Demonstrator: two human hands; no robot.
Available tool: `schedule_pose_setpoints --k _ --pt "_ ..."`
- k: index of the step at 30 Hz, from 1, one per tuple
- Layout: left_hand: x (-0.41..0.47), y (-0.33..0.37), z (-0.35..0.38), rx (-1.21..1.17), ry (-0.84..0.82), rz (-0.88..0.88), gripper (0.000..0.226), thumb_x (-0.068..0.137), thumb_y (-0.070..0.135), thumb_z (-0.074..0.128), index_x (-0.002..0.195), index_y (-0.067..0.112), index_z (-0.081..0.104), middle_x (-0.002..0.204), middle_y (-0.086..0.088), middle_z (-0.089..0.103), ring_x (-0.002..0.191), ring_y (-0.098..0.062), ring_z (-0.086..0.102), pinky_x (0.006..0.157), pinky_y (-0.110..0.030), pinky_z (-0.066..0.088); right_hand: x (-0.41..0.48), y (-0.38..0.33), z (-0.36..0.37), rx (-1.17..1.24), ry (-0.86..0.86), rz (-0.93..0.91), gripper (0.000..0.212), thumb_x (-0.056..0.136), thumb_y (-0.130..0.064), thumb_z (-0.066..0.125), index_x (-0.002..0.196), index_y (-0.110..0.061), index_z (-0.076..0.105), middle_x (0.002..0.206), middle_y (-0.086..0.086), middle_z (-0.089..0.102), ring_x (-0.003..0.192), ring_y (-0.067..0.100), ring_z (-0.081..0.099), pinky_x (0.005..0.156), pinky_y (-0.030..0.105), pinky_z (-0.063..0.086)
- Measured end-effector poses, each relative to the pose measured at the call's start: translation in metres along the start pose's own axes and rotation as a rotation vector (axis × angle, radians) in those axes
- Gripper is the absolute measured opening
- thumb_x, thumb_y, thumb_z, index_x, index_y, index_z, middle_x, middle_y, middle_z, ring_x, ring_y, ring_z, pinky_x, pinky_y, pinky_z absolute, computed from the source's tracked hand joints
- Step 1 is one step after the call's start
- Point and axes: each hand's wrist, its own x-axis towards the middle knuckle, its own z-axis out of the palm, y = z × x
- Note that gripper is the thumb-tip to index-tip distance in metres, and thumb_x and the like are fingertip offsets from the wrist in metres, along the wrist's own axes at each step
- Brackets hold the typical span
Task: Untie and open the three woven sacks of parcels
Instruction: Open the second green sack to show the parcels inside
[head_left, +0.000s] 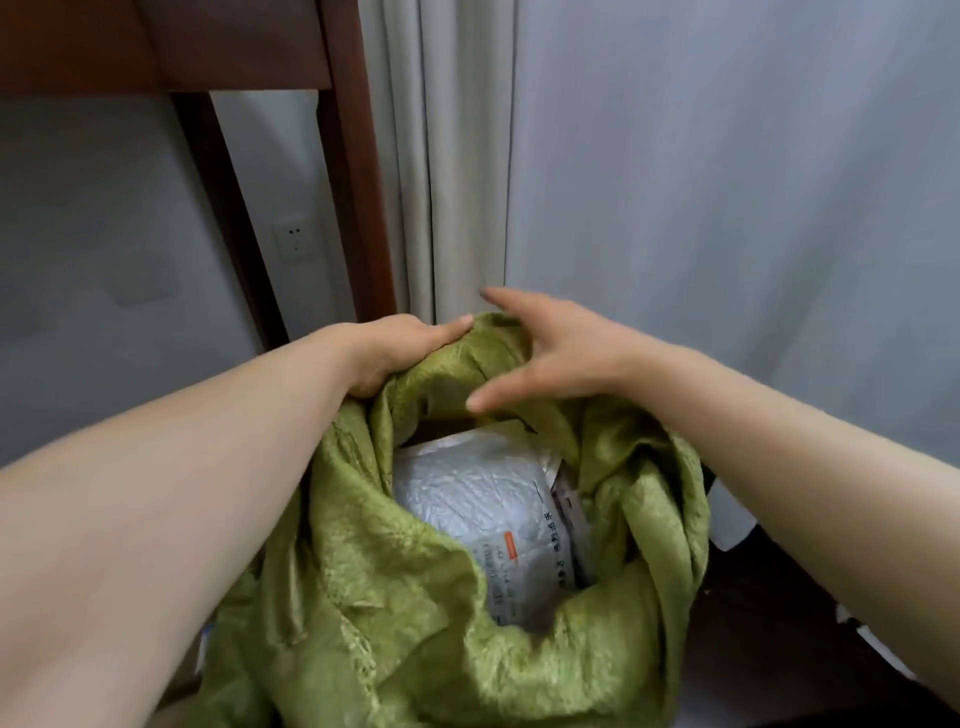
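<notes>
Open green sack (395, 597): the left grip (402, 353) clutched its far rim, the right grip (550, 358) was spread open alongside; a white parcel (483, 499) lay inside.

You have one sack (395, 571) in front of you. Inside it you can count two parcels: one white parcel (467, 499) carrying one label (514, 566), and one darker parcel (569, 501) that shows only an edge. Two hands are in view: your left hand (400, 353) and your right hand (550, 358). Behind them you see two wooden posts, a left post (228, 208) and a right post (353, 182), one socket (295, 238) and one curtain (457, 156).
</notes>
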Motion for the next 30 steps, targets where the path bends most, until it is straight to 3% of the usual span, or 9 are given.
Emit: schedule_pose_setpoints --k 3,5,7,10,14,19,22,27,30 --pt "-0.004 -0.007 -0.002 -0.312 -0.028 -0.075 0.048 0.087 0.052 0.053 0.093 0.006 0.065 0.071 -0.011 0.069 0.062 -0.025 0.066 0.061 -0.029 0.053 0.021 0.004 0.032 -0.170 0.049 -0.012 0.063 0.081 -0.042 0.067 0.135 -0.016 0.046 0.130 0.008 0.057 0.122 0.026 0.051 0.100 0.039 0.043" --pt "-0.004 -0.012 0.001 -0.327 0.159 0.030 0.046 0.086 0.049 0.050 0.088 0.007 0.067 0.077 -0.011 0.068 0.071 -0.027 0.065 0.069 -0.032 0.052 0.030 0.014 0.039 -0.036 0.111 0.024 0.033 0.088 -0.032 0.061 0.114 -0.012 0.064 0.109 0.010 0.067 0.106 0.025 0.060 0.090 0.037 0.048" --pt "-0.009 -0.023 0.007 0.188 0.417 0.306 0.061 0.079 0.060 0.055 0.113 0.011 0.062 0.111 -0.009 0.064 0.107 -0.026 0.058 0.094 -0.037 0.047 0.037 0.019 0.041 0.118 0.092 0.111 0.024 0.089 -0.025 0.061 0.103 -0.009 0.070 0.096 0.009 0.069 0.094 0.020 0.062 0.082 0.030 0.049" --pt "-0.022 -0.050 0.014 0.906 0.260 0.564 0.124 0.060 0.068 0.069 0.150 0.011 0.006 0.150 -0.007 0.025 0.139 -0.023 0.021 0.116 -0.033 0.018 0.047 0.025 0.037 0.351 0.131 0.273 0.021 0.085 -0.016 0.062 0.101 -0.003 0.067 0.091 0.009 0.067 0.080 0.020 0.061 0.068 0.027 0.049" --pt "-0.015 -0.101 -0.001 1.123 0.075 0.454 0.119 0.072 0.055 0.068 0.148 0.018 -0.017 0.156 -0.002 0.007 0.144 -0.018 0.008 0.117 -0.035 0.005 0.051 0.050 0.020 0.570 0.294 0.552 0.030 0.082 -0.014 0.061 0.107 0.002 0.059 0.103 0.015 0.062 0.087 0.031 0.061 0.074 0.035 0.051" --pt "-0.020 -0.108 -0.018 0.934 0.080 0.375 0.063 0.087 0.047 0.056 0.144 0.036 0.031 0.139 -0.001 0.040 0.131 -0.020 0.032 0.100 -0.032 0.037 0.042 0.089 0.018 0.694 0.384 0.794 0.029 0.085 -0.014 0.057 0.111 -0.001 0.058 0.107 0.018 0.063 0.091 0.033 0.060 0.080 0.039 0.050" --pt "-0.025 -0.093 -0.005 0.504 -0.012 0.140 0.031 0.086 0.038 0.062 0.105 0.015 0.069 0.096 -0.002 0.066 0.092 -0.015 0.061 0.072 -0.025 0.046 0.041 0.099 0.023 0.605 0.354 0.810 0.031 0.086 -0.018 0.059 0.112 -0.001 0.058 0.112 0.020 0.063 0.086 0.032 0.058 0.071 0.036 0.051" --pt "-0.005 -0.082 0.007 -0.406 -0.099 -0.257 0.031 0.090 0.036 0.059 0.092 0.006 0.066 0.087 -0.010 0.069 0.081 -0.024 0.066 0.080 -0.036 0.055 0.035 0.069 0.033 -0.240 0.271 0.473 0.063 0.080 -0.048 0.054 0.133 -0.015 0.047 0.140 0.014 0.044 0.130 0.033 0.037 0.110 0.042 0.028" --pt "0.008 -0.081 0.017 -0.765 -0.075 -0.417 0.027 0.094 0.032 0.052 0.083 0.011 0.063 0.065 -0.008 0.068 0.054 -0.022 0.066 0.049 -0.031 0.056 0.010 0.007 0.033 0.053 -0.052 0.243 0.086 0.064 -0.074 0.061 0.131 -0.021 0.054 0.133 -0.001 0.053 0.125 0.021 0.046 0.104 0.035 0.037"
